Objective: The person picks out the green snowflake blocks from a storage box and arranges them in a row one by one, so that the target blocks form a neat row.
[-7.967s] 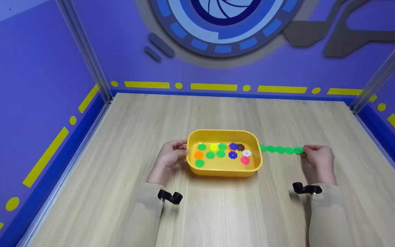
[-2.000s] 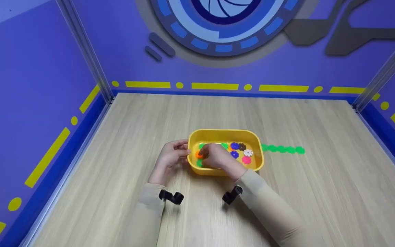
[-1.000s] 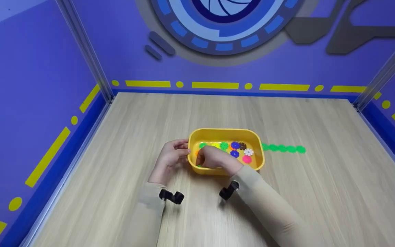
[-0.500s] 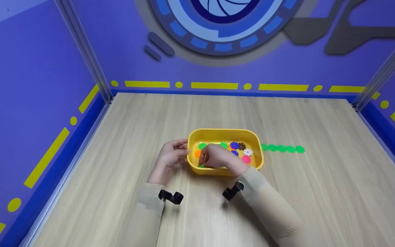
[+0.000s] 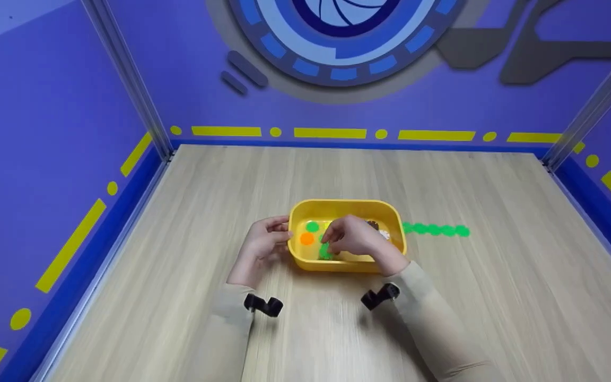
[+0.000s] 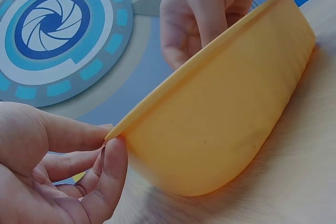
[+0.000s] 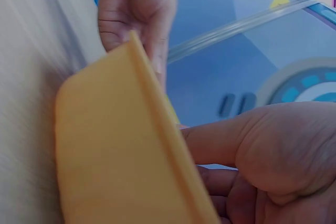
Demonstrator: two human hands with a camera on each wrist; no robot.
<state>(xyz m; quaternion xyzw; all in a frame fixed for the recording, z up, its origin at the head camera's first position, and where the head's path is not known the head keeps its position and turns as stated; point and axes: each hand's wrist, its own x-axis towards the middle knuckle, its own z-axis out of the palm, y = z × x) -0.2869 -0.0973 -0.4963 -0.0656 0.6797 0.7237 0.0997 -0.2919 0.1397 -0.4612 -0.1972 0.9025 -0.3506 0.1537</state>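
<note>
My left hand (image 5: 264, 241) pinches the left rim of a yellow plastic bin (image 5: 348, 267), thumb on one side and fingers on the other, as the left wrist view shows closely. Inside the bin, my right hand (image 5: 356, 237) pinches a green snowflake disc (image 5: 325, 252) at its fingertips, a little above the floor. To its left lie an orange disc (image 5: 307, 239) and another green disc (image 5: 312, 226). A brown disc (image 5: 373, 225) and a white disc (image 5: 384, 234) peek out behind the hand, which hides several others. In the right wrist view the bin wall hides the fingertips.
A straight row of several green discs (image 5: 435, 229) extends from the bin's right side across the wood-grain table (image 5: 220, 212). Blue-purple panels (image 5: 51, 132) stand at the left, back and right.
Earlier my right hand held the row's far end, then reached into the bin's left part. Now it has drawn right and up with a green disc. My left hand stays on the rim.
</note>
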